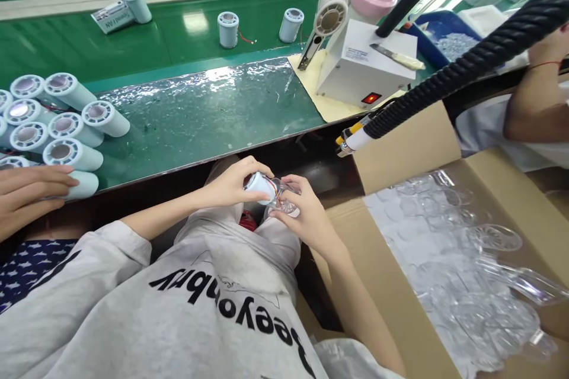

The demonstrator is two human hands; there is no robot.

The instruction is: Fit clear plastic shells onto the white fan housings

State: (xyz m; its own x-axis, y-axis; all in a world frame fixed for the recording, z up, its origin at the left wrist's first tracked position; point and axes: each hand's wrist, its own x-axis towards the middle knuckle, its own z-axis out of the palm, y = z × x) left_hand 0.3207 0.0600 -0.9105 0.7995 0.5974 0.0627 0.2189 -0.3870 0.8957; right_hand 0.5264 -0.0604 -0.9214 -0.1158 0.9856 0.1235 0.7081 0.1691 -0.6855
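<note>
Above my lap, my left hand (240, 183) is closed round a light blue fan housing (261, 188), a short cylinder with red and dark wires at its right end. My right hand (306, 207) pinches a clear plastic fan cover (290, 206) with a slotted grille, held against the wired end of the housing. Whether the two parts are joined, I cannot tell. Just beyond my hands runs the front edge of the green workbench (200, 124).
At left, a co-worker's hand (31, 195) touches one of several blue housings (66, 124). An open cardboard box (377, 260) of clear covers (471, 272) stands right. A black hose with an electric screwdriver (355, 141) hangs near a white power box (364, 65). Another person's arm (531, 95) shows far right.
</note>
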